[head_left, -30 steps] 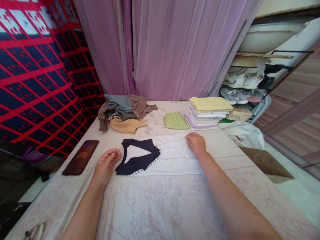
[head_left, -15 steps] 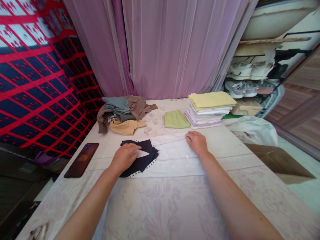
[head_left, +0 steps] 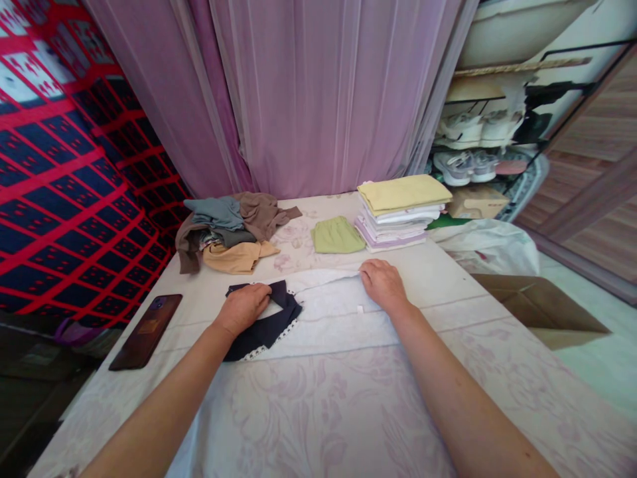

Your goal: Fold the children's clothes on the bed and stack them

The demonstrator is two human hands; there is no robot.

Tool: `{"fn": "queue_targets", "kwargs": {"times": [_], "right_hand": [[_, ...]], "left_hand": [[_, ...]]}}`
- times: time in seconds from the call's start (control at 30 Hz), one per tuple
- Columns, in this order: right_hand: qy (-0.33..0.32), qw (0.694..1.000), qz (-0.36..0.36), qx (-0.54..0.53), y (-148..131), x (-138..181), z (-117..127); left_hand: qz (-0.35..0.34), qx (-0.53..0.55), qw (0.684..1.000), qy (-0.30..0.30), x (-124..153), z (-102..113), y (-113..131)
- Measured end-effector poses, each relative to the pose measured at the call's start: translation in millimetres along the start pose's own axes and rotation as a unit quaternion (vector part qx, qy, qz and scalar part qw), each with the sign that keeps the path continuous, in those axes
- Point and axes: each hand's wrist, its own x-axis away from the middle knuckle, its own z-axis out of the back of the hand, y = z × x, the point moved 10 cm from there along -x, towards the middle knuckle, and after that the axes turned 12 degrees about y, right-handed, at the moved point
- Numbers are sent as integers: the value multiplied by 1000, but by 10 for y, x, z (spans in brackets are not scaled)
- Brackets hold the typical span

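Observation:
A white garment [head_left: 328,315] with a navy collar [head_left: 269,332] edged in white lace lies flat, folded lengthwise, across the table. My left hand [head_left: 246,307] is closed on the collar's upper part, its fingertips bent over the dark cloth. White cloth shows through the gap beside those fingers. At the garment's other end, my right hand [head_left: 382,284] pinches the upper far edge between thumb and fingers. Part of that end is hidden under the hand.
Behind are a heap of rumpled clothes [head_left: 233,226], folded green shorts [head_left: 338,236] and a stack of folded cloths [head_left: 401,216] topped in yellow. A phone [head_left: 146,332] lies at the left edge. An open cardboard box [head_left: 540,305] stands right of the table.
The view has shifted slightly, moving everything a little left. Under my left hand the navy collar's flap has changed shape. My right hand stays at the same end of the garment.

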Motion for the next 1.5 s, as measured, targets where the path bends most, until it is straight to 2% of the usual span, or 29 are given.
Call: {"fn": "queue_targets", "kwargs": {"times": [0.13, 0.37, 0.47, 0.57, 0.63, 0.77, 0.87, 1.0, 1.07, 1.2, 1.37, 1.5], "right_hand": [[-21, 1000, 14, -16, -25, 64, -8], [-30, 997, -25, -72, 104, 53, -29], [-21, 994, -79, -77, 274, -8, -27], [-6, 987, -154, -54, 486, -85, -39], [-15, 985, -167, -45, 531, -148, -90], [-36, 987, -151, -42, 489, -243, -169], [-33, 987, -148, -56, 459, -214, -150], [-60, 991, -26, -115, 188, -89, -162], [-72, 991, 14, -112, 106, -20, -168], [-61, 995, 29, -77, 64, 5, -98], [-72, 993, 64, -69, -25, 39, -24], [-101, 992, 59, -53, -3, 93, -60]], "left_hand": [[43, 66, 996, 33, 40, -64, -174], [-6, 100, 994, 48, 66, -19, -66], [16, 113, 992, 46, 49, -19, -119], [61, 125, 988, 73, 11, 2, -234], [59, 139, 985, 86, -15, 11, -230], [-3, 152, 987, 51, -18, -41, -55], [-13, 145, 989, 25, 10, -63, -20], [8, 133, 991, 13, 14, -87, -87], [2, 118, 993, 8, 4, -116, -90], [-26, 99, 994, 27, -4, -111, -54], [4, 98, 994, 39, 27, -82, -150], [15, 88, 995, 39, 33, -71, -184]]}}
